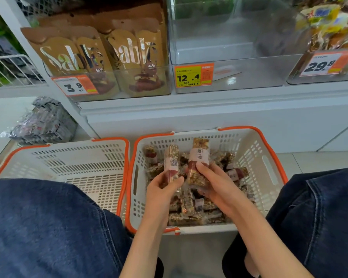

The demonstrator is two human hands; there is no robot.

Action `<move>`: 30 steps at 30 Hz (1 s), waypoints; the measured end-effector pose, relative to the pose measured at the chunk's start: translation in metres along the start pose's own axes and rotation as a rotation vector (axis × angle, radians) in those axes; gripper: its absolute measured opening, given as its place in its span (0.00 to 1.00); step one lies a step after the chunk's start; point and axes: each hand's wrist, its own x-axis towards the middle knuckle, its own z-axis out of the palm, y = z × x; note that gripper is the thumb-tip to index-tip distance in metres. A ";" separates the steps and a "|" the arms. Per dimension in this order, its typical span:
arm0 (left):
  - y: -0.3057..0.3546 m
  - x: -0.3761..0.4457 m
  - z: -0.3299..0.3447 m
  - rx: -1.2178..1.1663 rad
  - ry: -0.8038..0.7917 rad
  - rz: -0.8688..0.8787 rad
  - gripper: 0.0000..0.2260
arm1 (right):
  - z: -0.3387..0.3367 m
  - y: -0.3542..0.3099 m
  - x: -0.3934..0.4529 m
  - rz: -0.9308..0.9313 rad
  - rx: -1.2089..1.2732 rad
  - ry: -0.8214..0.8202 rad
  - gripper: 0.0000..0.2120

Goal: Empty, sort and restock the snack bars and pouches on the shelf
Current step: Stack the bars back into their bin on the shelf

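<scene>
Lower centre: left hand [162,186] and right hand [215,184] each gripping a snack bar [199,161] mid-length; probably light, stiff, slippery-wrapped.

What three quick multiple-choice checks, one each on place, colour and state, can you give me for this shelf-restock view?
1. Where are the loose clear-wrapped grain snack bars piled?
A. in the right white slotted plastic basket
B. in the left white slotted plastic basket
C. in the clear acrylic shelf bin

2. What colour are the basket rims?
A. green
B. orange
C. blue

3. What is the left hand doing?
A. resting flat on a knee
B. hanging idle
C. gripping a bar

Answers: 1 A, the bars lie heaped in the right basket; 2 B, both rims are orange; 3 C, its fingers curl round an upright bar, as the right hand does another.
</scene>
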 end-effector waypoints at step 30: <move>0.011 -0.001 0.005 0.193 -0.203 0.076 0.26 | 0.006 -0.003 0.002 -0.358 -0.470 -0.023 0.15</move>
